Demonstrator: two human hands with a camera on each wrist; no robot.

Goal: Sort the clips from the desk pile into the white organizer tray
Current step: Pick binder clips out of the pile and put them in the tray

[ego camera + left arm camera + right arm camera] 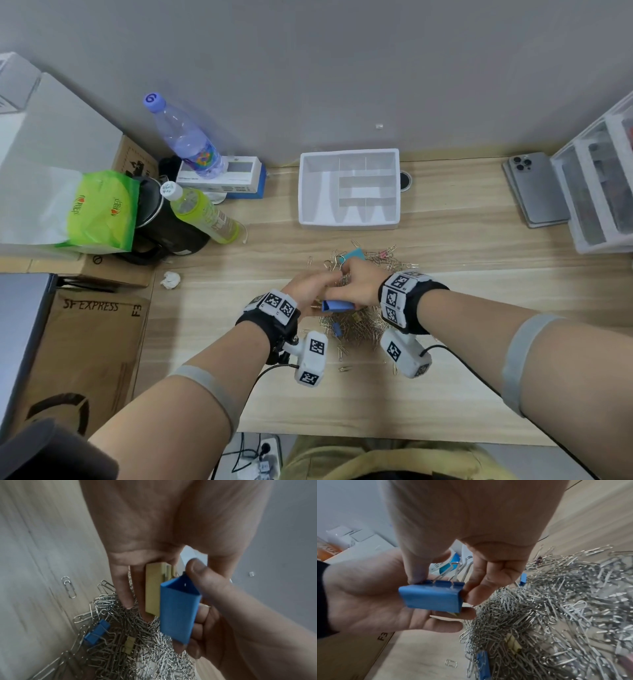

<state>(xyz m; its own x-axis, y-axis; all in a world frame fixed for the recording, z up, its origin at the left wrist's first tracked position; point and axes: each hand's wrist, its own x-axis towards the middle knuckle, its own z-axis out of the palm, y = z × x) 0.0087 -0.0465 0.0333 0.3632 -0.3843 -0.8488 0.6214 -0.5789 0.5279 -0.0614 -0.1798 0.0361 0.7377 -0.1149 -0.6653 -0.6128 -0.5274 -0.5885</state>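
Right hand (471,527) pinches a blue binder clip (431,596) above the paperclip pile (556,615). Left hand (373,599), opened flat, carries a yellow clip (153,588).

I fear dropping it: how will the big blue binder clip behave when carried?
Probably stiff: the big blue binder clip holds its folded shape, pinched by the right hand. Flat sides suggest no rolling; its smooth paint may slip.

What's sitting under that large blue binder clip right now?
A yellow binder clip lies on the fingers of the left hand, beneath the large blue binder clip that the right hand pinches. The blue clip covers part of it; anything more underneath cannot be seen.
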